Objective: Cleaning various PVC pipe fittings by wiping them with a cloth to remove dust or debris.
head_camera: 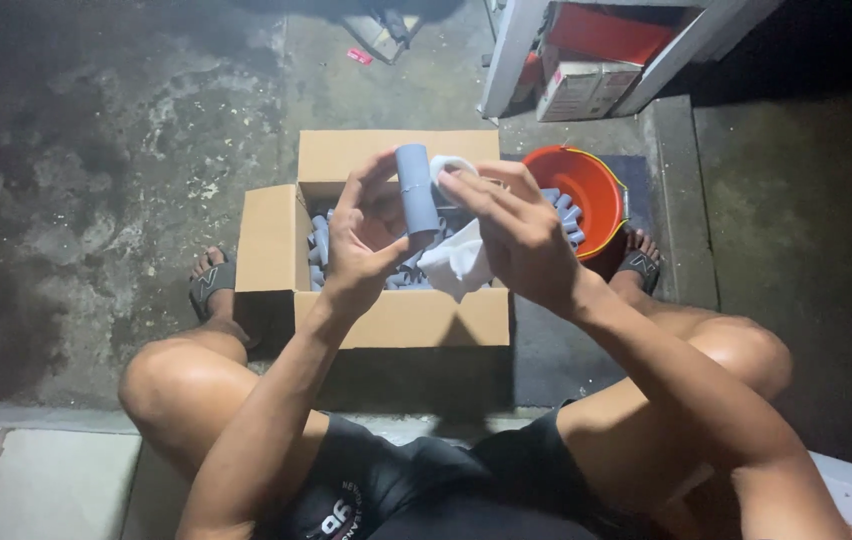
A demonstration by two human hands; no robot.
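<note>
My left hand (pixel 366 235) grips a short grey pipe fitting (pixel 415 188) and holds it upright above an open cardboard box (pixel 401 315). My right hand (pixel 511 230) holds a white cloth (pixel 458 262) pressed against the top of the fitting. The cloth hangs down below my palm. Inside the box lie several more grey pipe fittings (pixel 320 240).
An orange bucket (pixel 586 190) with several grey fittings stands right of the box. My feet in sandals rest on the concrete floor beside the box and bucket. A white shelf frame (pixel 511 50) with a red box and a carton stands at the back.
</note>
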